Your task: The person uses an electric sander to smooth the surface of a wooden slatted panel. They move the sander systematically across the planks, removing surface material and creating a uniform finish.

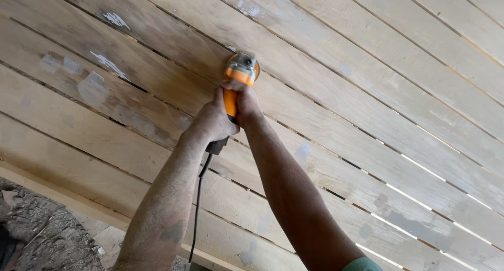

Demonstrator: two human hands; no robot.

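An orange and grey power grinder (240,71) is pressed head-first against a surface of wooden planks (367,92). My left hand (212,121) wraps the rear of its handle, and my right hand (247,100) grips the body just behind the head. Both forearms are dusty. A black cord (198,208) hangs from the black tail of the tool down between my arms. The disc is hidden behind the tool's head.
The planks run diagonally, with narrow gaps letting light through at the right (420,168). White filler patches (107,64) mark the boards at upper left. A wooden beam (63,195) edges the planks at lower left, and rough ground (47,234) lies beyond it.
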